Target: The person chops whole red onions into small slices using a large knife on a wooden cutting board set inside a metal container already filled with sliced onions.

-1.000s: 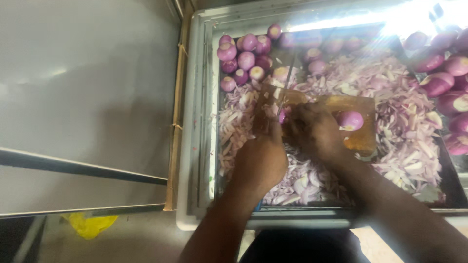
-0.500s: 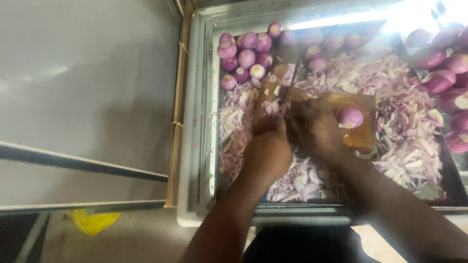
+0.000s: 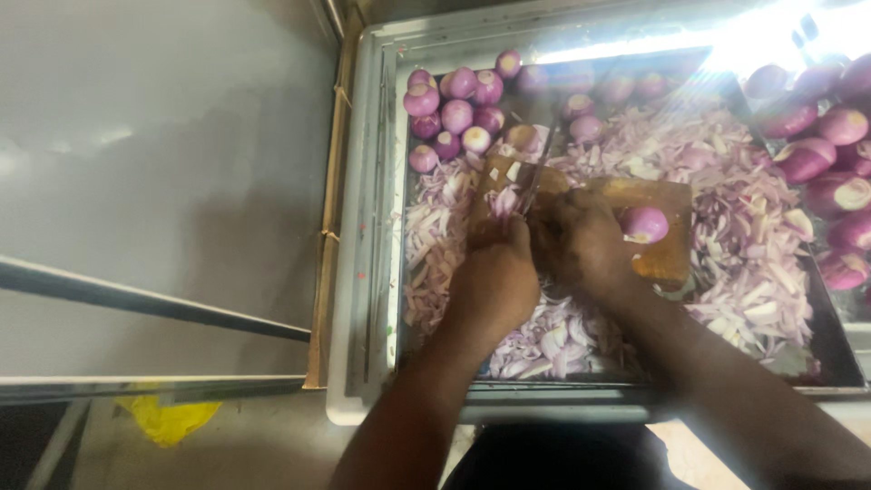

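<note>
My left hand (image 3: 494,281) presses down on a cut onion (image 3: 504,201) on the wooden chopping board (image 3: 667,259). My right hand (image 3: 581,240) grips a knife (image 3: 538,172) whose blade points away from me, right beside the left fingers. A peeled half onion (image 3: 643,223) lies on the board just right of my right hand. Sliced onion pieces (image 3: 726,191) cover the metal tray (image 3: 358,272) around the board.
Several whole peeled onions (image 3: 458,113) sit in the tray's far left corner, more onions (image 3: 830,163) at the right. A grey metal surface (image 3: 154,181) lies left of the tray. A yellow scrap (image 3: 168,419) is on the floor below.
Both hands stay at the board; the left hand has shifted slightly along the onion as the knife works beside it. The half onion on the right has not moved.
</note>
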